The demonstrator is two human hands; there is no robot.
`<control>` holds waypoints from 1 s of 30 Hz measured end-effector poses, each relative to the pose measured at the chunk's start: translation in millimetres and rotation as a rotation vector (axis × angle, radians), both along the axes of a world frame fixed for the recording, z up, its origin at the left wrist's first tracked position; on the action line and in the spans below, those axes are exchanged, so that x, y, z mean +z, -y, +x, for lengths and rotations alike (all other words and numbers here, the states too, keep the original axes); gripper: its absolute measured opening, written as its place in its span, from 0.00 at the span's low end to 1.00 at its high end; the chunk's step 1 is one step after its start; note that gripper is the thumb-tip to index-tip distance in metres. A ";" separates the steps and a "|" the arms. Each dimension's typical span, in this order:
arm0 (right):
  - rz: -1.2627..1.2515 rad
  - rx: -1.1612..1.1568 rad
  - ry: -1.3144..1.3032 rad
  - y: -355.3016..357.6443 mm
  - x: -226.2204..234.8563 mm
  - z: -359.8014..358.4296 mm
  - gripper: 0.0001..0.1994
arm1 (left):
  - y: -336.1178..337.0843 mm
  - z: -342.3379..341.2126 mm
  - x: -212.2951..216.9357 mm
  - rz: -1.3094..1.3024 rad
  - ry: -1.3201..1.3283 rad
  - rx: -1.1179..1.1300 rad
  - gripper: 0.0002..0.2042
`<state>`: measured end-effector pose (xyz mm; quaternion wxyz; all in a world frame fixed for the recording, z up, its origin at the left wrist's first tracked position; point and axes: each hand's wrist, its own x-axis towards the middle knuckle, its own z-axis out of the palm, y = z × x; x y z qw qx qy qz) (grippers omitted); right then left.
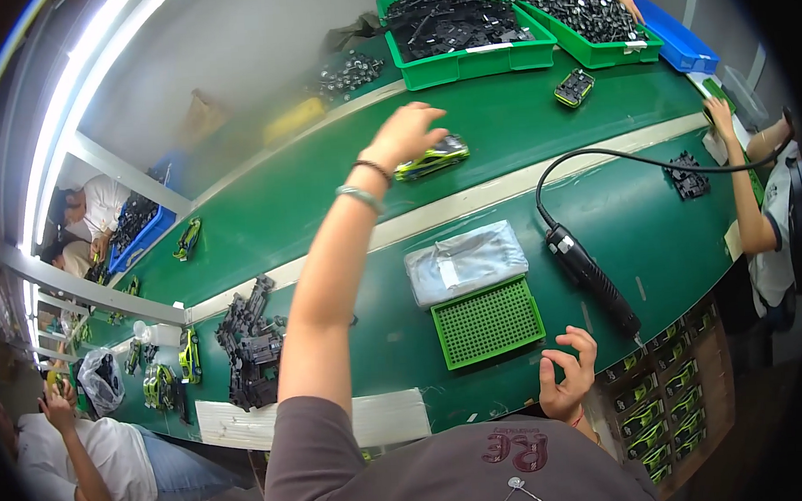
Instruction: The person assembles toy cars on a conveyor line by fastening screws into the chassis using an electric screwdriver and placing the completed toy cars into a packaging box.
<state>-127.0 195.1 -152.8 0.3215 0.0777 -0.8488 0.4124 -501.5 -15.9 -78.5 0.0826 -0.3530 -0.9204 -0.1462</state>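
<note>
Yellow-green toy car (434, 161) lies on the far side of the bench (281, 211), beyond the pale strip (471, 200), with your left hand (402, 134) right at it, fingers bent over its top, though whether they grip it or merely touch it cannot be told. Your right hand (567, 375) is empty, its fingers loosely curled and apart, near the green perforated tray (488, 323) and the black corded driver (599, 283). Past the car stand 2 green crates (446, 69) of small parts, a co-worker's hand (628, 7) at the right-hand 1.
</note>
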 end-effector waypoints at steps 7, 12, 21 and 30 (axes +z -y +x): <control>-0.015 -0.018 0.043 -0.7 -4.8 5.3 0.03 | -44.2 17.5 -48.3 -0.124 0.014 0.048 0.23; -0.054 0.002 -0.017 -4.1 -6.7 6.2 0.02 | 117.5 64.9 -11.1 -0.431 0.115 0.373 0.21; -0.101 0.172 -0.115 0.2 -18.0 -3.9 0.04 | 295.7 411.1 79.4 -0.006 -0.046 0.977 0.21; -0.119 0.360 0.014 3.8 -21.6 -3.5 0.12 | 187.9 771.1 -94.6 0.613 0.429 1.947 0.17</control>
